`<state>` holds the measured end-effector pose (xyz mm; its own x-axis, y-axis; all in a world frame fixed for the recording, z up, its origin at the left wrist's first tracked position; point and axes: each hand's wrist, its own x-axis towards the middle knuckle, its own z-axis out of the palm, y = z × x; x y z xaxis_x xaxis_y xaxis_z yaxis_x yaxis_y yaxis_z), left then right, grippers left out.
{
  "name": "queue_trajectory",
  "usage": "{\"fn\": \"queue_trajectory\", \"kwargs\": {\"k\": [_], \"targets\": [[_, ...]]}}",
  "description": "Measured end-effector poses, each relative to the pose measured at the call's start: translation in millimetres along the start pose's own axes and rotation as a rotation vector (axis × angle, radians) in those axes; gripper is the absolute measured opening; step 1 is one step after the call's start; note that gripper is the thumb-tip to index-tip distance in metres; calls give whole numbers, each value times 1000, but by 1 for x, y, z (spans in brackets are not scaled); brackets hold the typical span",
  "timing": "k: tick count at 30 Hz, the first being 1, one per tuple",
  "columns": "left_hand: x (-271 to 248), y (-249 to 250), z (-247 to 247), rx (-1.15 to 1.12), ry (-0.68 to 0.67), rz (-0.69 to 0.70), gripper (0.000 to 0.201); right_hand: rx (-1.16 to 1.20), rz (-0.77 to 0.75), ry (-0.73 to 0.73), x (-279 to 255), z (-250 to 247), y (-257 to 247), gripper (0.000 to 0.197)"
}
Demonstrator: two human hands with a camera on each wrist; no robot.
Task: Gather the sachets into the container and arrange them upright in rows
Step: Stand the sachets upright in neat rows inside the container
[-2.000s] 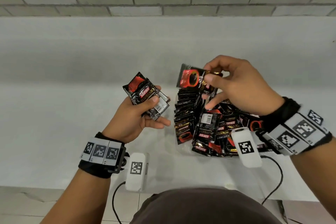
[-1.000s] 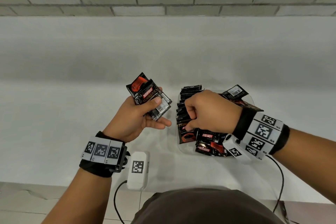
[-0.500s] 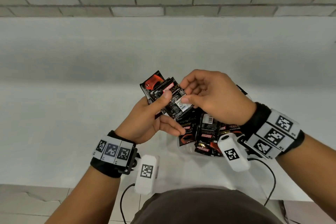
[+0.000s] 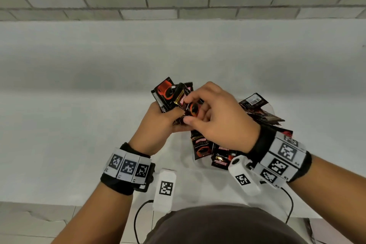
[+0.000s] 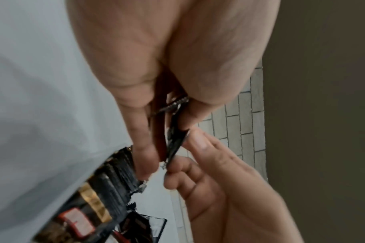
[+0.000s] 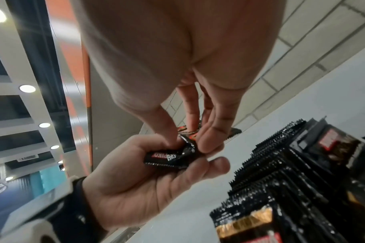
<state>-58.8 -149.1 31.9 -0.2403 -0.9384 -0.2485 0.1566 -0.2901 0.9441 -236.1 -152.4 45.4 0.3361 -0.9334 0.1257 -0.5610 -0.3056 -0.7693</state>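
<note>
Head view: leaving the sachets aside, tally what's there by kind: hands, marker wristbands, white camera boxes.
Hands: 2, left hand, right hand
Marker wristbands: 2, left wristband, right wristband
White camera boxes: 2, left box, right box
Total: 6

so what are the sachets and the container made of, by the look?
Sachets: thin glossy film, likely plastic or foil laminate; they glint, crinkle and have serrated sealed edges. The one pinched by the right hand against the left hand's stack buckles easily. Container: seems clear plastic, since sachets show through its wall; mostly hidden, so uncertain.
</note>
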Motion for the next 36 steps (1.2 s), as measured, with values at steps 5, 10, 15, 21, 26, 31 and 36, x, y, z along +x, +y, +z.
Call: {"fn": "queue_trajectory", "kwargs": {"k": [5, 10, 15, 21, 26, 31, 36], "targets": [[-6, -3, -6, -111, -109, -13, 34, 59, 35, 49, 4, -3, 3, 26], [-7, -4, -8, 47, -77, -6, 25, -22, 73, 67, 4, -7, 1, 49], [-9, -3, -12, 46, -114, 50, 35, 62, 113, -52, 4, -20, 1, 71], [-8, -6, -14, 78, -113, 62, 33, 242, 163, -41, -2, -29, 1, 30], [-5, -7, -17, 72, -92, 27, 31, 288, 277, -33, -7, -36, 12, 18], [-3, -11, -37, 59, 77, 35, 20, 124, 248, -242, -19, -35, 24, 18], [-5, -14, -47, 12, 132, 45, 13, -41, 220, -370, -16, -37, 27, 18]]}}
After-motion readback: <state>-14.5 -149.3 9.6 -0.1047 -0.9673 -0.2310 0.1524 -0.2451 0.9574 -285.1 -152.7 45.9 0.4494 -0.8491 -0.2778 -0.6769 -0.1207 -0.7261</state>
